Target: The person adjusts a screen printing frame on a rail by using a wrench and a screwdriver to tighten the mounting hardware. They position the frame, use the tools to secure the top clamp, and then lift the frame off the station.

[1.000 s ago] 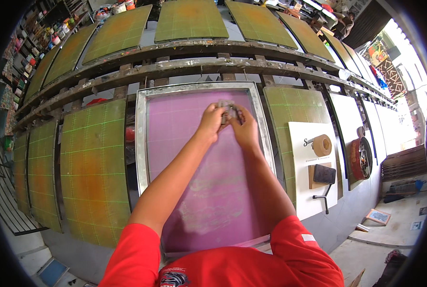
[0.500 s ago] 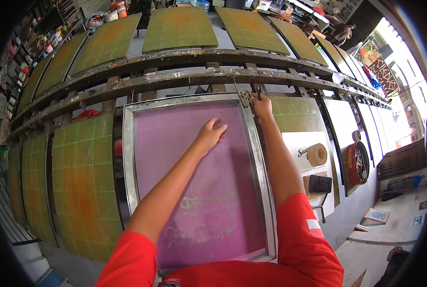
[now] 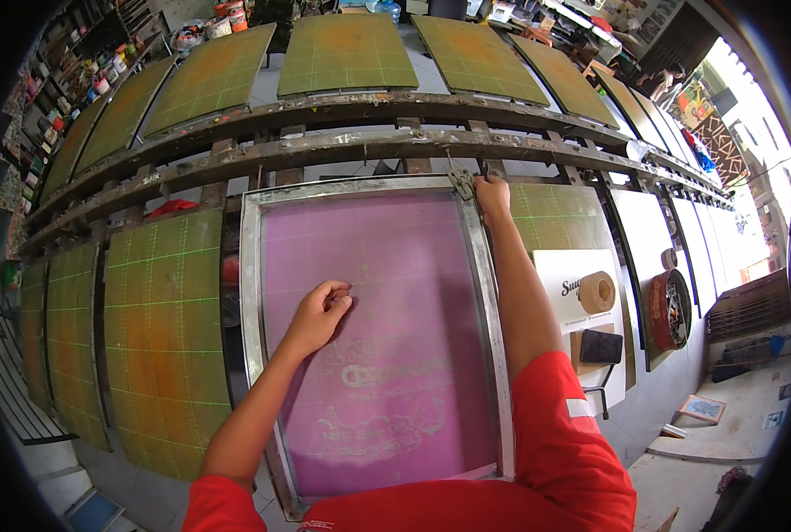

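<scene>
A silkscreen frame (image 3: 252, 266) with a pale metal rim lies in front of me. Its purple mesh (image 3: 369, 257) carries a lighter stencil of lettering in the lower half. Over the mesh, left of its middle, hovers my left hand (image 3: 322, 317), loosely curled with the thumb apart and nothing in it. At the frame's far right corner is a metal clamp (image 3: 461, 183). My right hand (image 3: 495, 197) is closed beside that corner, its fingers wrapped on the clamp's dark handle, which they largely hide.
Green printing boards (image 3: 165, 337) stand in rows on both sides of long dark rails (image 3: 342, 152). On my right are a tape roll (image 3: 598, 293), a dark block (image 3: 600, 348) on a white sheet (image 3: 555, 266), and a round red tin (image 3: 669, 309) of small items.
My left hand has drawn back toward me and to the left over the mesh. My right hand stays at the clamp, now closed more tightly. The whole view has shifted slightly.
</scene>
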Tool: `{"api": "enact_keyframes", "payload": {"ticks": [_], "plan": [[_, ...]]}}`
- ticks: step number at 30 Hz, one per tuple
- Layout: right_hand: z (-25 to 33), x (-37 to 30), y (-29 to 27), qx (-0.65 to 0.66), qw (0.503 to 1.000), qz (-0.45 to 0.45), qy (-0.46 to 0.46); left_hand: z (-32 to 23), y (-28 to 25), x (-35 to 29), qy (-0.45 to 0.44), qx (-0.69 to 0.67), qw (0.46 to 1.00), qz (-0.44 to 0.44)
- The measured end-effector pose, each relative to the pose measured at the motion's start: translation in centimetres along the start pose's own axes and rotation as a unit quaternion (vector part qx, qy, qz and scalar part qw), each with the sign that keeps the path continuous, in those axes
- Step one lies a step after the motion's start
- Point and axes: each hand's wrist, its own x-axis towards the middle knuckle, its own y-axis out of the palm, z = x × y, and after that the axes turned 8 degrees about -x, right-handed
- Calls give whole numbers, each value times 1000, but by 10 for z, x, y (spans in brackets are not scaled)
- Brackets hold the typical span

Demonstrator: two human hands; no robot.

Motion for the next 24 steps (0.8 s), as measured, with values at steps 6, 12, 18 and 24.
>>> {"api": "enact_keyframes", "payload": {"ticks": [6,12,18,24], "plan": [[-2,3,-4,-64,997,10,33,-1,11,6,-39,30,996,-75],[20,-18,-16,-85,987,-49,-125,10,10,6,-23,1,994,-104],[32,-9,-25,-235,933,5,-272,6,15,2,-1,10,993,-116],[32,-2,-23,-230,943,34,-239,2,17,0,7,34,992,-124]]}}
